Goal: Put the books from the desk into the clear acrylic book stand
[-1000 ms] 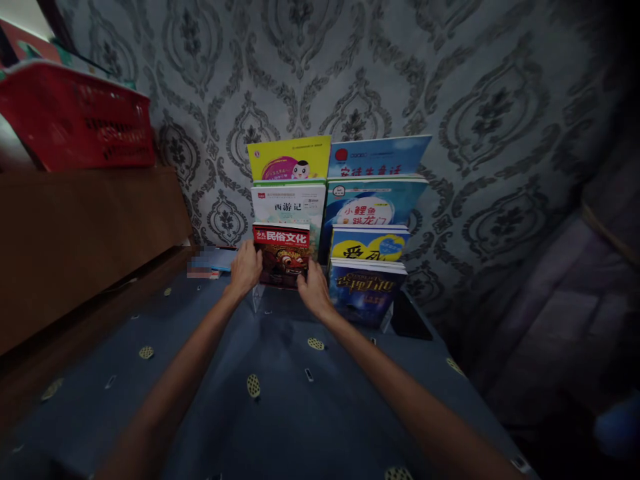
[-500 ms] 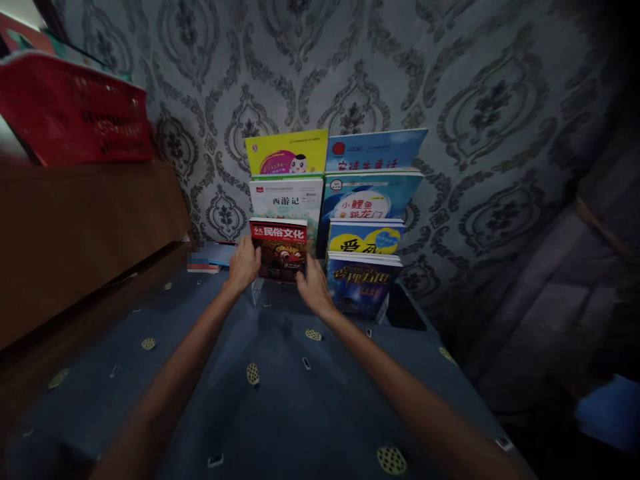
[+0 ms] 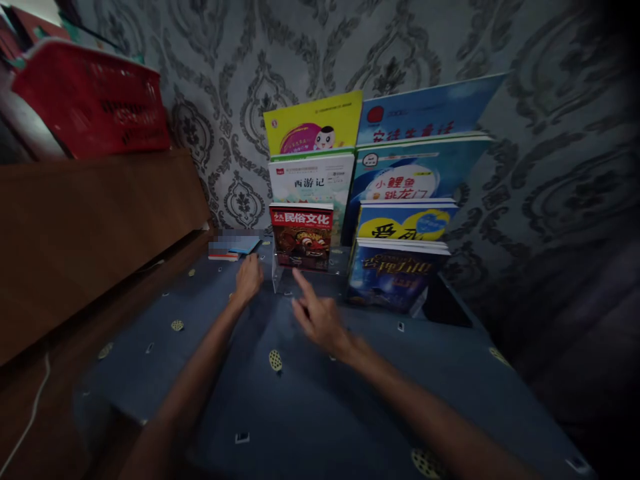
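Observation:
A red-topped book (image 3: 303,243) stands in the front left slot of a clear book stand (image 3: 277,275). My right hand (image 3: 320,317) is just in front of it, index finger stretched out and thumb apart, holding nothing. My left hand (image 3: 249,280) hovers left of the stand, beside a small stack of books (image 3: 233,247). Its fingers look curled in, with nothing visible in them. Behind the red book rise a white book (image 3: 313,177) and a yellow book (image 3: 317,120). The right column holds a dark blue book (image 3: 390,277), a blue-and-yellow book (image 3: 405,223) and blue books behind.
A patterned blue cloth (image 3: 310,407) covers the table. A black flat object (image 3: 447,303) lies right of the stand. At left, a red basket (image 3: 95,100) sits on a brown wooden cabinet (image 3: 100,233). Patterned wallpaper (image 3: 230,80) rises behind the books.
Both hands have let go of the red-topped book. My left hand moved away to its left; my right hand drew back toward me. The view has shifted closer to the stand.

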Motion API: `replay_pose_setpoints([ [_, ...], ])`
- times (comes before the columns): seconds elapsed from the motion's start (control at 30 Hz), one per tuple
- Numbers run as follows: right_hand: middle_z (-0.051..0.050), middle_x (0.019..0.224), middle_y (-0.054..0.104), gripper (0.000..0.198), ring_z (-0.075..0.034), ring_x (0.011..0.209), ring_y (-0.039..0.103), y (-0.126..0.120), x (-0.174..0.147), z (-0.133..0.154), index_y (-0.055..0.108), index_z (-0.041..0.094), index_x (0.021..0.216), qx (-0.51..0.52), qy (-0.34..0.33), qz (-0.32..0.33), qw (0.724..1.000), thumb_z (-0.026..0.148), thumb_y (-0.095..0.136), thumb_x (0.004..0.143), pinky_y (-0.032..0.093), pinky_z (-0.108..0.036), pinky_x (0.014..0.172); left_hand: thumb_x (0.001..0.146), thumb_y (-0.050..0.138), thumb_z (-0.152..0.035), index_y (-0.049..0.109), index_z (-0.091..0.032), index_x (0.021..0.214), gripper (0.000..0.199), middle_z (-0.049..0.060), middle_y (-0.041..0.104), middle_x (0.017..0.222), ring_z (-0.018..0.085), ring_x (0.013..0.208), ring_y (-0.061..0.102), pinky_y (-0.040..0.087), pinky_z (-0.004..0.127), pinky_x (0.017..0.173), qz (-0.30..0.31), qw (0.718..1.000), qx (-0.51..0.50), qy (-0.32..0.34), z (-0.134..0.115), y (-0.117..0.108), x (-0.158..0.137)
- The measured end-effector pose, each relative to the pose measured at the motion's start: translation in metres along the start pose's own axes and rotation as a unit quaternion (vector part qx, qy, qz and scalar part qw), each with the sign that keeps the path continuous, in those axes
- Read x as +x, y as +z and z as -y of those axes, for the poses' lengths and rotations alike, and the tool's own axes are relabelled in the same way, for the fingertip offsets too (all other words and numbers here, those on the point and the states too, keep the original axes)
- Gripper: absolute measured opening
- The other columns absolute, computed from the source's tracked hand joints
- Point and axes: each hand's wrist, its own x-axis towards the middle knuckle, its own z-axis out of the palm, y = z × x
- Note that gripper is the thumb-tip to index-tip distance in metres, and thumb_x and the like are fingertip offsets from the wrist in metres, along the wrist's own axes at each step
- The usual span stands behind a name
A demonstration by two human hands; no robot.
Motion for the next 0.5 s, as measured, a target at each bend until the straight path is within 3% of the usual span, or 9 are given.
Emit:
replay_pose_setpoints([
  [0.13, -0.005, 0.072, 0.073, 0.062, -0.02, 0.062, 0.067, 0.029, -0.02, 0.015, 0.026, 0.014, 0.158, -0.051, -0.031, 0.141, 0.988, 0.026, 0.038, 0.099, 0.045, -0.028, 0.061, 0.095, 0.04, -0.017, 0.056, -0.011, 0.122, 0.032, 0.023, 0.06, 0.128, 0.031, 0.122, 0.056, 0.049, 0.041, 0.099, 0.02, 0.998, 0.054, -0.035, 0.029, 0.016, -0.002],
  [0.23, -0.009, 0.079, 0.076, 0.061, -0.023, 0.066, 0.069, 0.043, -0.032, 0.022, 0.027, 0.015, 0.158, -0.088, -0.04, 0.209, 0.973, 0.026, 0.04, 0.099, 0.045, -0.03, 0.062, 0.094, 0.039, -0.016, 0.051, -0.006, 0.131, 0.04, 0.027, 0.053, 0.139, 0.035, 0.133, 0.048, 0.044, 0.05, 0.105, 0.028, 0.996, 0.076, -0.046, 0.047, 0.023, 0.011],
  [0.5, -0.008, 0.088, 0.077, 0.065, -0.022, 0.074, 0.07, 0.053, -0.039, 0.018, 0.028, 0.023, 0.158, -0.099, -0.018, 0.253, 0.962, 0.023, 0.045, 0.096, 0.046, -0.028, 0.066, 0.097, 0.035, -0.026, 0.034, -0.007, 0.15, 0.057, 0.024, 0.032, 0.16, 0.037, 0.152, 0.02, 0.03, 0.06, 0.116, 0.077, 0.99, 0.114, -0.031, 0.065, 0.044, 0.07],
])
